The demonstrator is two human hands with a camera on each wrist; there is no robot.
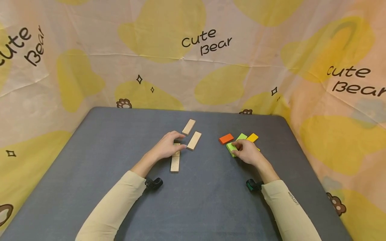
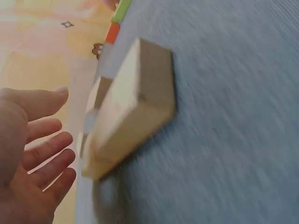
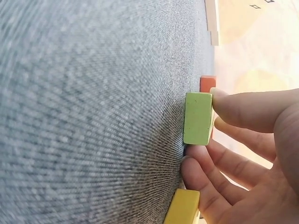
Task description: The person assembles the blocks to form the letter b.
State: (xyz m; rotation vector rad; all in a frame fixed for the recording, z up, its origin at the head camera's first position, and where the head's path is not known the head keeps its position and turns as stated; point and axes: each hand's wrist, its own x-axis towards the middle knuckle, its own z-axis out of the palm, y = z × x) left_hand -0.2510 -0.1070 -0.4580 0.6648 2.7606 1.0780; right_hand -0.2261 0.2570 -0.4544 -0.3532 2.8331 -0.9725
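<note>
Three plain wooden planks lie mid-table: a far plank [image 1: 188, 127], a middle plank [image 1: 194, 140] and a near plank [image 1: 175, 161]. My left hand [image 1: 174, 140] hovers over the near plank's far end. In the left wrist view the left hand [image 2: 42, 154] has straight, spread fingers beside the near plank [image 2: 131, 112] and holds nothing. My right hand [image 1: 239, 149] pinches a light green block [image 1: 231, 147] between thumb and fingers on the table. The right wrist view shows the same green block [image 3: 197, 117] held at its end.
An orange block [image 1: 226, 138], a second green block [image 1: 241, 136] and a yellow block [image 1: 252, 137] lie around the right hand. The grey-blue table [image 1: 114, 154] is backed by a yellow-patterned cloth wall [image 1: 193, 67]. The table's right edge is close to the blocks.
</note>
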